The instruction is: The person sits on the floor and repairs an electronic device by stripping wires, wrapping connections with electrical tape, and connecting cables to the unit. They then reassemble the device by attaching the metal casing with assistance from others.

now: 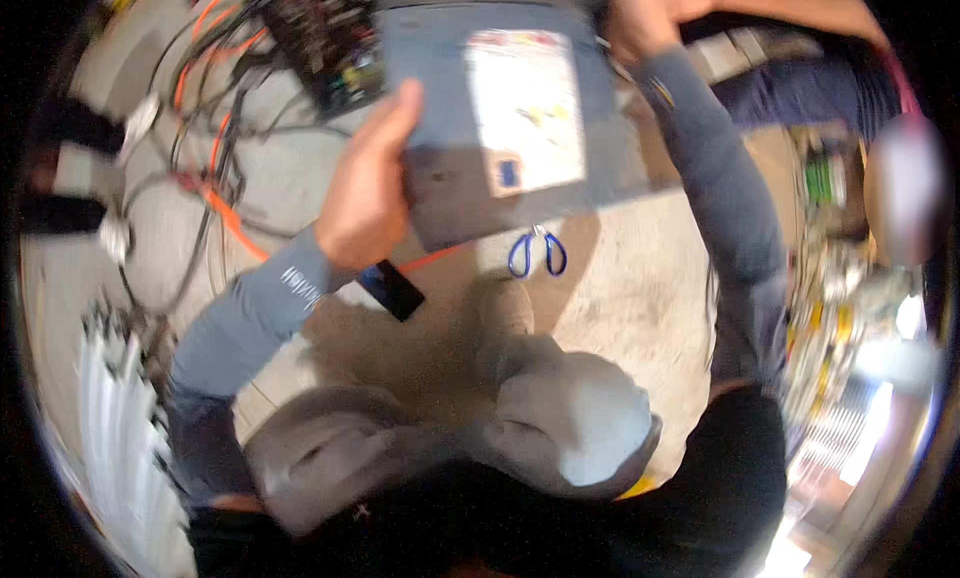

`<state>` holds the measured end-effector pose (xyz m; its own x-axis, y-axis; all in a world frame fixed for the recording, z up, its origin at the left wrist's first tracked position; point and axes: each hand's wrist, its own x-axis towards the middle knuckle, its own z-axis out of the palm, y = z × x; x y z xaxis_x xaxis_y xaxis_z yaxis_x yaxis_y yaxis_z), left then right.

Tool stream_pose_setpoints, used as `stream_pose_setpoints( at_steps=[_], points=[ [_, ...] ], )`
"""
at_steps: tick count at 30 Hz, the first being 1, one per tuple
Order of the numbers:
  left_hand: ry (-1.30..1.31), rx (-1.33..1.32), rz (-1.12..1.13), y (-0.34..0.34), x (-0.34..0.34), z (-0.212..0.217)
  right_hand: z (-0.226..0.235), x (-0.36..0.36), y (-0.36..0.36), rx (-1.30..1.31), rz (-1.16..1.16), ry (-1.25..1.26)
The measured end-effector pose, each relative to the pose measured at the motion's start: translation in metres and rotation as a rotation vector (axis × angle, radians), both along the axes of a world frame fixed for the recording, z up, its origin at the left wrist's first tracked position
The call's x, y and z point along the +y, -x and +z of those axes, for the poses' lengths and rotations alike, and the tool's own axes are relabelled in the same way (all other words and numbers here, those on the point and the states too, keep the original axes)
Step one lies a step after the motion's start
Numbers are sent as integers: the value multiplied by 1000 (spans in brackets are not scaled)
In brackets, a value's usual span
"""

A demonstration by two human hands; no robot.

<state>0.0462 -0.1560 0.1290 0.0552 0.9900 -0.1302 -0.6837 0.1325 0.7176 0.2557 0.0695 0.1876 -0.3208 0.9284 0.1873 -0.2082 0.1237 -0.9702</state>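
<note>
In front of me is a large dark grey metal case or panel (pixel 440 88) with a white printed label (pixel 525 108) on its face, tilted above the floor. My left hand (pixel 370 183) grips its left edge, the thumb lying along the face. At its upper right edge, my right hand (pixel 638 28) is closed round the side, its fingers partly hidden and blurred. Another person's bare forearm (pixel 790 3) reaches in at the top right, close to my right hand. Below the case lie blue-handled scissors (pixel 538 254) and a black phone (pixel 392 290).
Orange and black cables (pixel 215 168) tangle across the floor at left, beside a dark open unit (pixel 325 38) with exposed parts. Long white tubes (pixel 120 428) lie at lower left. Another person's legs (pixel 800 88) are at upper right, with cluttered goods (pixel 830 268) along the right.
</note>
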Motion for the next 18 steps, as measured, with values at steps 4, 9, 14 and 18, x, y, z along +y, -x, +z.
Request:
stream_pose_setpoints(
  at_steps=[4,9,14,18],
  points=[
    [-120,206,28,7,-36,-80,11,-21,-35,-98,-81,67],
    [363,640,275,21,-133,-190,6,-33,-18,-133,-95,87],
    [244,734,105,-12,-163,-213,7,-48,-28,-135,-140,118],
    [48,1002,139,-7,-154,-188,5,-81,-30,-153,-244,107]
  ],
)
